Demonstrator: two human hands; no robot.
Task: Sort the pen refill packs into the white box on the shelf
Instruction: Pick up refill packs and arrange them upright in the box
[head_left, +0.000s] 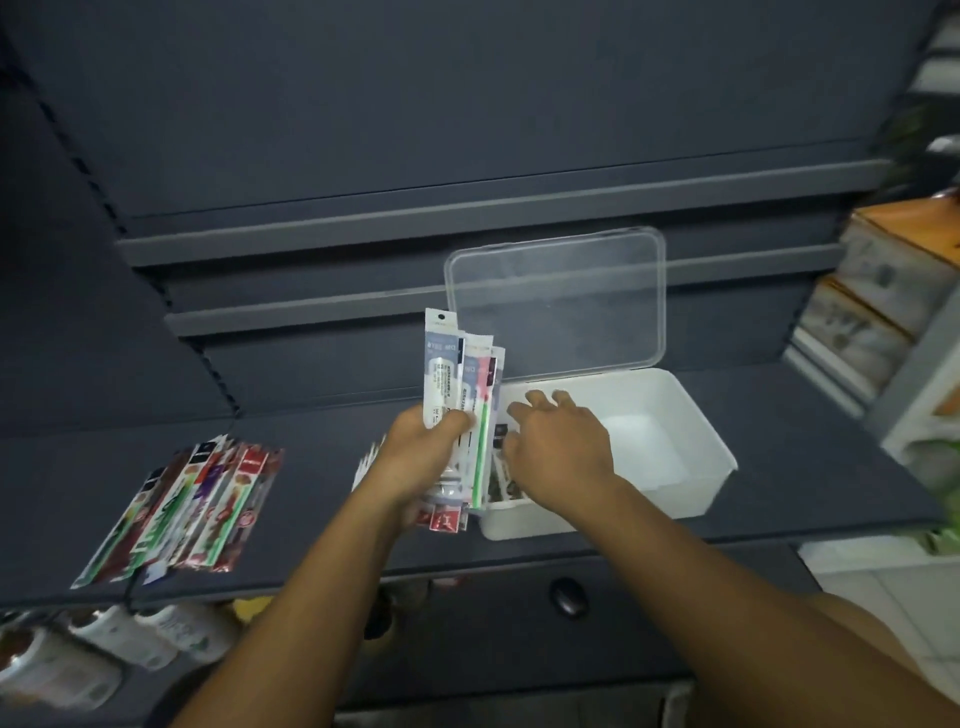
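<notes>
My left hand (426, 452) grips a fanned bunch of pen refill packs (462, 374), held upright just left of the white box (691, 441). The box stands on the dark shelf with its clear lid (561, 301) tipped up behind it. My right hand (558, 447) reaches into the box's left end, palm down, fingers spread over a few packs (501, 486) lying inside; whether it holds one is hidden. A second spread of refill packs (192, 504) lies flat on the shelf at the left.
The dark shelf (311, 545) has empty dark shelves above it. Bottles (104, 644) hang below its front edge at the lower left. Stacked drawer units (883, 291) and other goods stand at the right.
</notes>
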